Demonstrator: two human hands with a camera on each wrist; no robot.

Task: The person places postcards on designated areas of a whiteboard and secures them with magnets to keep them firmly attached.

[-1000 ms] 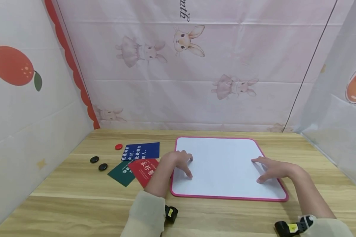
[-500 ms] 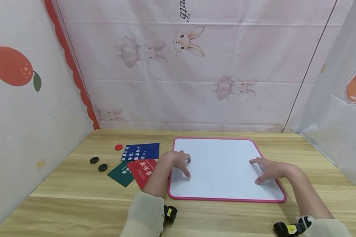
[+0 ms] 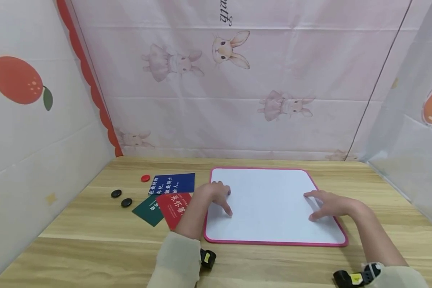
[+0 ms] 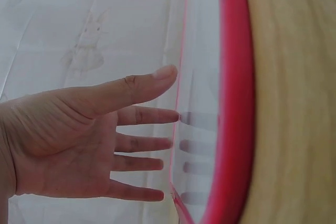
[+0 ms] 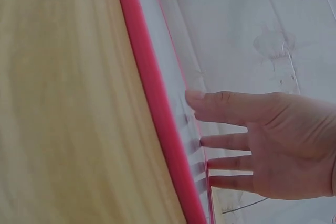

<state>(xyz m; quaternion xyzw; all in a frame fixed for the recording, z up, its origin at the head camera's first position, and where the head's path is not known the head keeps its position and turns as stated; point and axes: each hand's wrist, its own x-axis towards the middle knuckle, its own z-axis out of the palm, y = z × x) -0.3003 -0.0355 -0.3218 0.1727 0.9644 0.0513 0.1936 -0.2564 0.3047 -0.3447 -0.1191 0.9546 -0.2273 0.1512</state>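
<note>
A white board with a pink rim lies flat on the wooden table. My left hand rests on its left part, fingers spread and straight, with the fingertips touching the white surface. My right hand rests the same way on its right part, fingertips on the surface near the rim. Neither hand holds anything. The left wrist view shows the pink rim beside my open palm.
Left of the board lie a blue card, a red card and a green card, partly overlapping. A red round magnet and two black ones sit further left. Cloth walls close in the table on three sides.
The board has slid slightly to the left under both hands. Its left edge now lies closer to the red card. Both hands keep the same flat pose on it.
</note>
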